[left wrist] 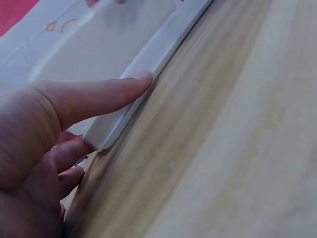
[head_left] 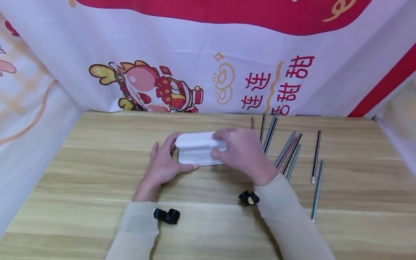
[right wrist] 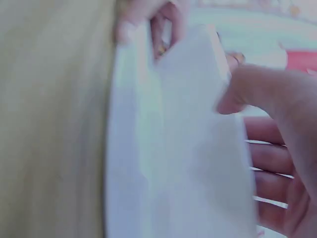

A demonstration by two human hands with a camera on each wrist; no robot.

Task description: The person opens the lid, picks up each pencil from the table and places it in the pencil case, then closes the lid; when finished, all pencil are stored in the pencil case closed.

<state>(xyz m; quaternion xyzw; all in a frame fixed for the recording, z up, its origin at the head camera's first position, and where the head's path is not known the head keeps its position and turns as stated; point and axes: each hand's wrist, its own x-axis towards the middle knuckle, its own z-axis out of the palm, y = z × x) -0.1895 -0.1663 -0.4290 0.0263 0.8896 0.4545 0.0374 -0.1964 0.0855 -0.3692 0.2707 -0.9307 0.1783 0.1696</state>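
A white pencil case [head_left: 201,155] with its lid raised lies on the table in front of me, its pale inside showing. My left hand [head_left: 165,161] grips the left end, thumb [left wrist: 114,96] along the front edge and fingers around the far side. At the lid [right wrist: 203,148], my right hand [head_left: 240,151] has its thumb on the inner face and its fingers behind the outer one. The right hand covers the case's right end in the head view.
Several pencils [head_left: 294,158] lie loosely grouped to the right of the case, partly behind my right hand. Farther right are a dark pencil [head_left: 316,155] and a teal pencil [head_left: 317,190]. A printed cloth [head_left: 212,40] hangs along the table's back edge.
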